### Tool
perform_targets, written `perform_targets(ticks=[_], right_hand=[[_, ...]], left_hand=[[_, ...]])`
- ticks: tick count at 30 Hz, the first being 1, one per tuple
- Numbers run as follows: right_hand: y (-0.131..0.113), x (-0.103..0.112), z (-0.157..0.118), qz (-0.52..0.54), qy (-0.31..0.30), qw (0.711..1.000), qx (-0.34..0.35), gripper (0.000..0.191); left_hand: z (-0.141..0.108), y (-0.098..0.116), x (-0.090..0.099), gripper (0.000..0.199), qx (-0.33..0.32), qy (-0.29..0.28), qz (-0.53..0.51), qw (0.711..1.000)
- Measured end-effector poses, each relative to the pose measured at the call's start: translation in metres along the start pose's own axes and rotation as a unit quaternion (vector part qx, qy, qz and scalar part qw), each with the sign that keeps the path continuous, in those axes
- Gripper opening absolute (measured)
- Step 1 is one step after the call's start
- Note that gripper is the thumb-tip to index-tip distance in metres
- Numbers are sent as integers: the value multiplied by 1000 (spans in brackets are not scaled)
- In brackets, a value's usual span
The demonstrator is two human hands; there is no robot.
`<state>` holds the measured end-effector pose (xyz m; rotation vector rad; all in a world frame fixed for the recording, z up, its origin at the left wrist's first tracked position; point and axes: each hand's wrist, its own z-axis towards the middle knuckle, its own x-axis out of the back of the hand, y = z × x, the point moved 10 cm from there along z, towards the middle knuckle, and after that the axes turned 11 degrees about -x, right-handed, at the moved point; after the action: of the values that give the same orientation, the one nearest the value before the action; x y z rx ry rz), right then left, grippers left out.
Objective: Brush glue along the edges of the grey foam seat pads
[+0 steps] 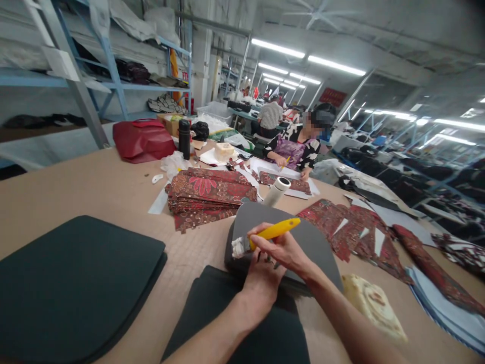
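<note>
My right hand (278, 247) is closed around the yellow handle of a brush (278, 229). The brush's bristles, coated with white paste, are over the left edge of a stack of dark grey rounded panels (303, 242). Just below it, my left hand (265, 278) lies on the near part of that stack with its fingers forward, partly covered by the right hand. Under my left forearm is a pile of dark green-black panels (204, 308). A larger dark stack of panels (76, 283) lies to the left.
A paste-crusted yellowish container (373, 306) stands at the right. Patterned red-brown pieces (208, 189) are piled beyond, with more pieces (352, 230) at right. A white bottle (278, 192) stands behind the grey stack. Across the table (182, 247), a person (293, 144) holds a yellow tool.
</note>
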<state>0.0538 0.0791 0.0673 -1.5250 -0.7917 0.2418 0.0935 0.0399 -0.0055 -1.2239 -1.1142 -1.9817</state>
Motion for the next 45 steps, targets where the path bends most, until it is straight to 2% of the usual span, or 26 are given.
perform_targets(ticks=[3,6,9,11,14,17,22,25,28,31,35,37,41,45], right_hand=[[5,-9,14,-22,-24,999,-9,20],[5,5,32,-41,36,999,5,19],[3,22,37,-27,89,995,18,21],[7,20,34,-14,65,998,3,22],[14,2,27,-15,-21,999,-30,21],[12,1,36,-12,-23,999,-20,20],[5,21,86,-24,35,999,25,26],[7,48,115,-37,99,994,29,32],[9,77,130,-51,155,986,32,35],[8,93,134,-60,178,981,38,36],[10,95,133,-79,150,985,36,35],[12,103,131,-90,149,984,33,32],[16,130,123,-95,196,976,27,30],[17,127,125,-91,186,978,25,33]], left_hand=[[1,0,-1,46,11,-16,-24,1000],[-1,1,6,39,5,-19,-34,999],[-3,2,14,34,2,-13,-37,999],[-2,1,13,35,12,-29,-50,998],[-1,-2,6,38,39,-56,-72,995],[-1,-3,8,38,35,-44,-76,995],[-3,-2,16,40,14,-29,-87,996],[-3,-3,16,40,20,-34,-91,995],[-1,-5,14,38,20,-29,-86,996],[-1,-5,13,36,4,-11,-69,998],[0,-5,11,36,-14,4,-52,999],[0,-5,9,37,-19,9,-43,999],[0,-5,9,38,-26,25,-24,999],[-1,-6,6,48,-24,21,3,999]])
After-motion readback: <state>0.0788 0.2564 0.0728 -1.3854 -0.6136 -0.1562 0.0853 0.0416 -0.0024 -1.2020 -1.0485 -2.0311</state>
